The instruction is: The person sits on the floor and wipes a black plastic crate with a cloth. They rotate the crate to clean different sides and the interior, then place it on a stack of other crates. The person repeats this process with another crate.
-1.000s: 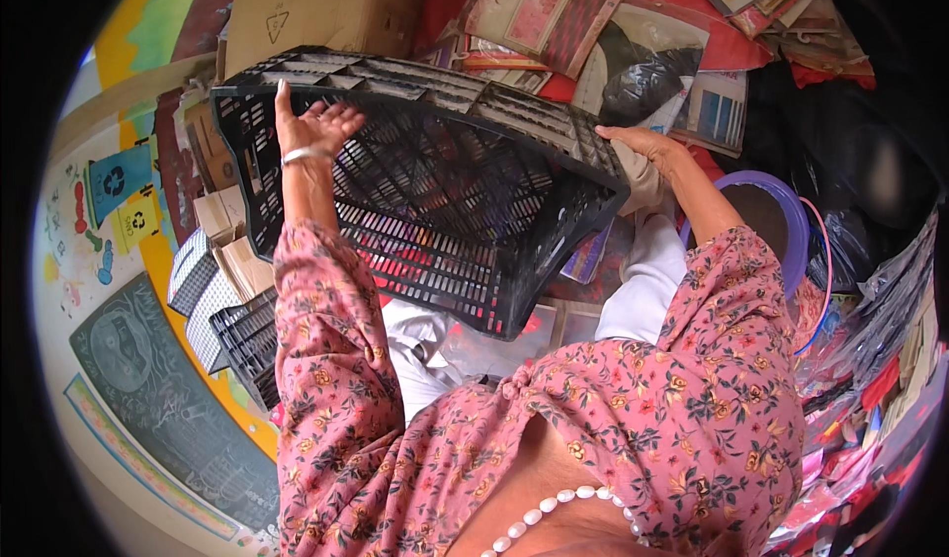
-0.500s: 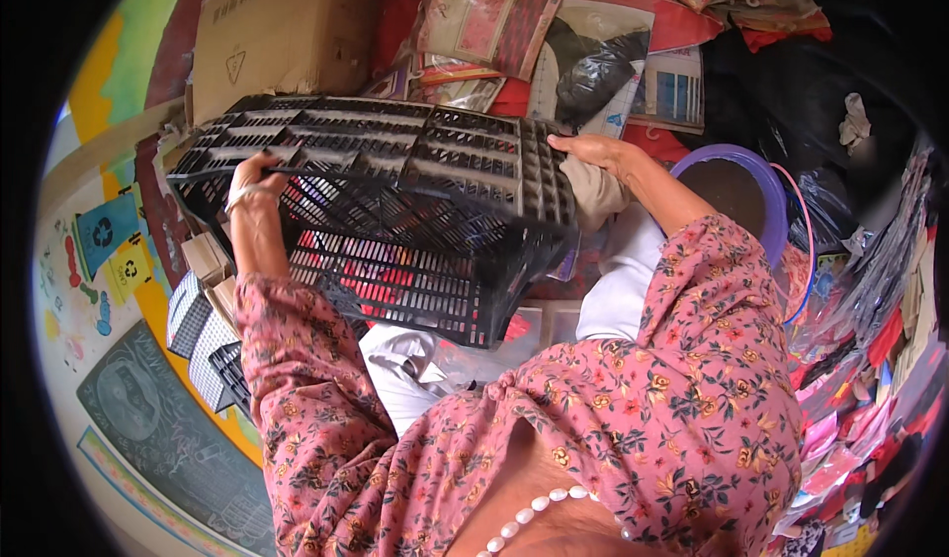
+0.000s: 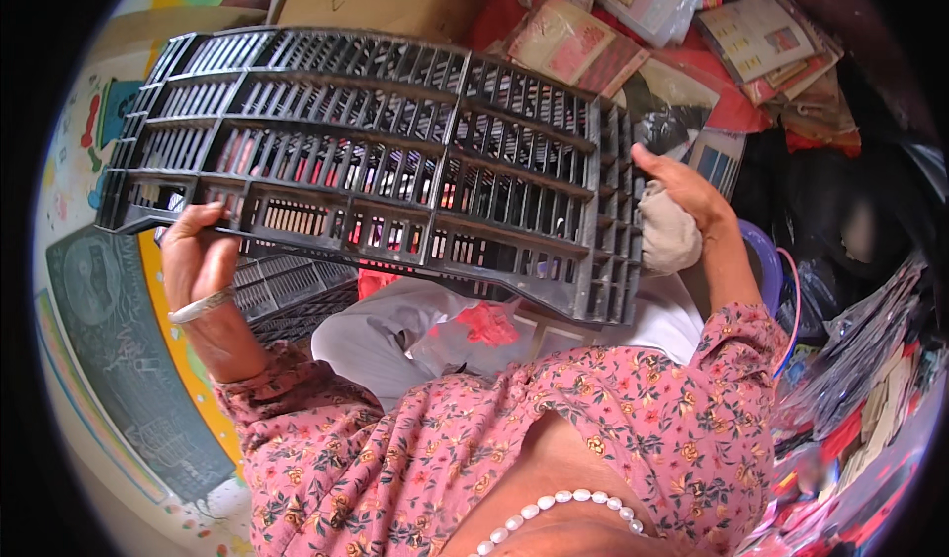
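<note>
A large black slatted plastic crate (image 3: 366,152) is held up in front of me, one slatted side facing me. My left hand (image 3: 201,260) grips its lower left edge, fingers curled over the rim. At the right end, my right hand (image 3: 692,196) is closed round a wadded beige cloth (image 3: 668,231), pressed against the crate's grid-like edge. The thumb reaches toward that edge. The crate hides most of what lies behind it; bits of red and white show through the slats.
A cardboard box (image 3: 386,1) stands behind the crate. Plastic-wrapped packets (image 3: 573,48) lie on red material at the back. To the right are a purple basin (image 3: 761,260) and bundled clear plastic bags (image 3: 840,344). More black crates (image 3: 297,290) sit lower left, near a chalkboard (image 3: 129,349).
The crate has been tipped so its slatted side faces me, and it has come nearer. My left hand has moved left and down; my right hand with the cloth has shifted right.
</note>
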The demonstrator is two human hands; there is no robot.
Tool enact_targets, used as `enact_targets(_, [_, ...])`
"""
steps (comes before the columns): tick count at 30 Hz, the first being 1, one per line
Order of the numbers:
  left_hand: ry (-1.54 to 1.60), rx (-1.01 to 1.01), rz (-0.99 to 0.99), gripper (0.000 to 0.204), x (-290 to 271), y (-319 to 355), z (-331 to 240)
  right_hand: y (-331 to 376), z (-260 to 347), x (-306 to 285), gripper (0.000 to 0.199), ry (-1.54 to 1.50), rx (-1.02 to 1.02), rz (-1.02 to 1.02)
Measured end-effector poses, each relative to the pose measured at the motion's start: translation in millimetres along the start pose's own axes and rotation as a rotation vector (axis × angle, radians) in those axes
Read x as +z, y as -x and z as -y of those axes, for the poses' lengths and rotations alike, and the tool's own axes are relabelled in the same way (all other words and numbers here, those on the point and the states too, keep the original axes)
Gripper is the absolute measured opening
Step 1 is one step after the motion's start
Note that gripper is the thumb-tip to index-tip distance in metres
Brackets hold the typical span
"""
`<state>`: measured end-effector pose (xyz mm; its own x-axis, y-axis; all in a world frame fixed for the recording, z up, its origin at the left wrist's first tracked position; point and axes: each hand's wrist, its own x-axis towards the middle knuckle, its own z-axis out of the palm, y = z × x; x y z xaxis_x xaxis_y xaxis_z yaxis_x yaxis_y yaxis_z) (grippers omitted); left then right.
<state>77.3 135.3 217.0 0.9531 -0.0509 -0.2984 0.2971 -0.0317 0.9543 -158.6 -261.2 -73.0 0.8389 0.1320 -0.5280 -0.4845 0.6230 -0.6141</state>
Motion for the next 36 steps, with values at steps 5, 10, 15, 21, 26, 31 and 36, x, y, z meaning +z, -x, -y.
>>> enact_targets(5, [0.288,-0.009,0.174,0.012,46,-2,-41,28,86,15,0.042,0.07,-0.315,-0.024])
enact_targets(10, [0.434,0.134,0.213,0.031,71,-31,0,53,146,10,0.027,0.122,-0.48,-0.12])
enact_targets(15, [0.75,0.09,0.198,0.058,115,-46,95,24,170,-31,0.027,0.487,-0.564,-0.241])
enact_targets(21, [0.884,-0.069,0.266,0.051,138,-90,177,-5,153,-89,0.023,0.518,-0.461,-0.397])
enact_targets(26, [0.922,-0.098,0.281,0.043,154,-99,194,-23,149,-129,0.032,0.398,-0.351,-0.365])
enact_targets(31, [1.035,-0.076,0.261,0.05,179,-107,219,-17,149,-157,0.047,0.888,-0.509,-0.771])
enact_targets(36, [0.911,-0.293,0.083,0.029,199,-87,202,36,107,-167,0.058,0.039,-0.657,-0.849])
